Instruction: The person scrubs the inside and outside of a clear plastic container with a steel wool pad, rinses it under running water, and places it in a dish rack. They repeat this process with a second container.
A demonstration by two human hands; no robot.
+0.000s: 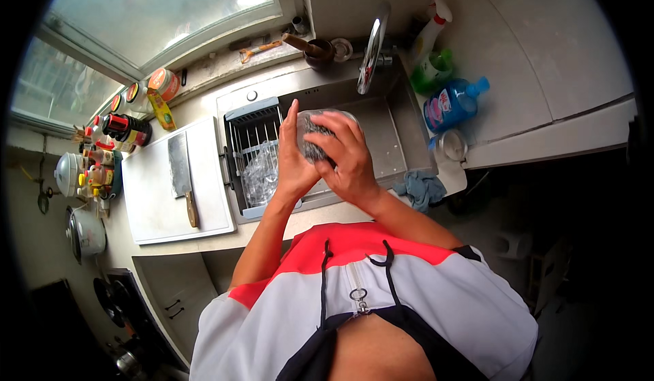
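Note:
Above the stainless-steel sink (375,131), both hands hold a clear container (312,152) with dark, grainy contents. My left hand (295,169) presses its palm against the container's left side, the fingers stretched upward. From the right, my right hand (352,171) wraps its bent fingers over the container. The hands hide much of it, so its exact shape cannot be told. Just left of the hands, a drain rack (253,109) sits across the sink and holds crumpled clear plastic (263,171).
A cleaver (180,169) lies on a white cutting board (148,197) at left. The chrome faucet (375,49) rises behind the sink. Blue liquid bottle (449,105), spray bottle (429,28) and blue-grey cloth (421,189) are at right. Several condiment bottles (102,169) crowd the far left.

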